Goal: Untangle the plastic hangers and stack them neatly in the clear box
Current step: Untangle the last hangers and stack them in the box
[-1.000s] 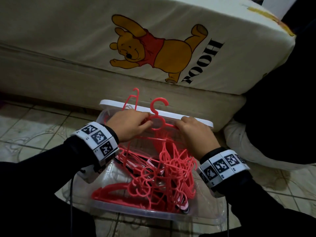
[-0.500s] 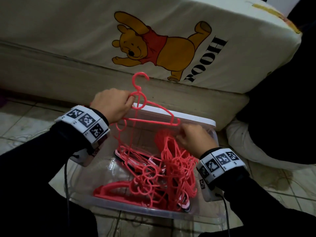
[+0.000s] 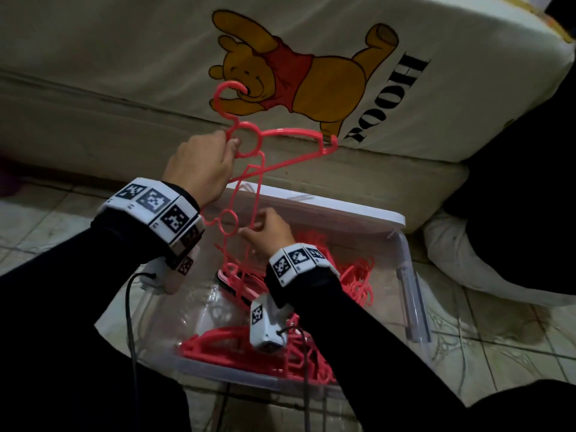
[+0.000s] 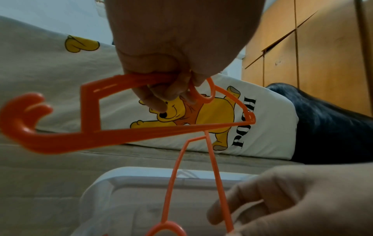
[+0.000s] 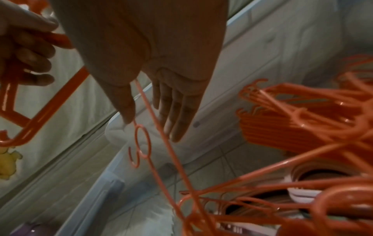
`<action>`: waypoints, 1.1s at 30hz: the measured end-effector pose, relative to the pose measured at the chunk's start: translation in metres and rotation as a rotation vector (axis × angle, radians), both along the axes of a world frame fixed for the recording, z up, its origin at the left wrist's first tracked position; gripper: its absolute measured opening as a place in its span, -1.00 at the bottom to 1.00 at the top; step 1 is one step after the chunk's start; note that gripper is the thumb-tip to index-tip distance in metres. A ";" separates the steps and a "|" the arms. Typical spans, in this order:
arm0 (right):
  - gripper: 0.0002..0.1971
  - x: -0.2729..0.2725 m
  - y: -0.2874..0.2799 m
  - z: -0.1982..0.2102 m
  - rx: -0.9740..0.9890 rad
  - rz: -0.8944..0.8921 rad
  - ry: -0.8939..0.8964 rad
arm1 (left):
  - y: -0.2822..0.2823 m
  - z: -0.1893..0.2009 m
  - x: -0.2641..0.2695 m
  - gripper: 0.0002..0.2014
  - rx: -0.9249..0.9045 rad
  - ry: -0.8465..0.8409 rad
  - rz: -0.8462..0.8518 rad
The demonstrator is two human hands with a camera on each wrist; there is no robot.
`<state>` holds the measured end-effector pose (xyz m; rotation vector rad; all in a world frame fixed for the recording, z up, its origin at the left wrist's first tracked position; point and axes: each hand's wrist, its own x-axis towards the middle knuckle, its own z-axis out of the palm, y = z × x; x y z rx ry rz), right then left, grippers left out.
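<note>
My left hand (image 3: 199,163) grips a pink plastic hanger (image 3: 290,134) by the ring below its hook and holds it above the clear box (image 3: 411,294). The left wrist view shows its fingers (image 4: 171,94) curled through that ring. A second, thinner hanger (image 3: 229,219) dangles from the first, down toward the box. My right hand (image 3: 268,232) reaches to this hanger; in the right wrist view its thin bar (image 5: 161,132) runs between the straight thumb and straight fingers (image 5: 177,115). A tangled pile of pink hangers (image 3: 352,275) lies in the box.
The box stands on a tiled floor (image 3: 46,219) with its white lid (image 3: 327,207) at the far rim. Behind it lies a cream mattress with a bear print (image 3: 311,73). A dark bundle (image 3: 514,182) and white cloth (image 3: 467,269) sit to the right.
My left hand has lifted its hanger higher, and a second hanger has come up caught on it. My right hand has left the pile and moved left to the dangling hanger.
</note>
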<state>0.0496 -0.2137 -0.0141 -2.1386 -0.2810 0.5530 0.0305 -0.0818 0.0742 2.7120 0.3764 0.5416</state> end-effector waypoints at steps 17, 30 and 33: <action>-0.78 0.007 -0.115 0.045 0.181 0.075 0.000 | -0.007 0.011 -0.004 -0.62 -0.413 -0.096 0.032; -0.71 0.017 -0.137 0.089 0.309 0.156 -0.204 | -0.032 -0.002 -0.007 -0.69 -0.426 0.117 -0.218; -0.68 0.025 -0.142 0.092 0.325 0.096 -0.210 | -0.032 -0.002 -0.007 -0.70 -0.389 0.129 -0.261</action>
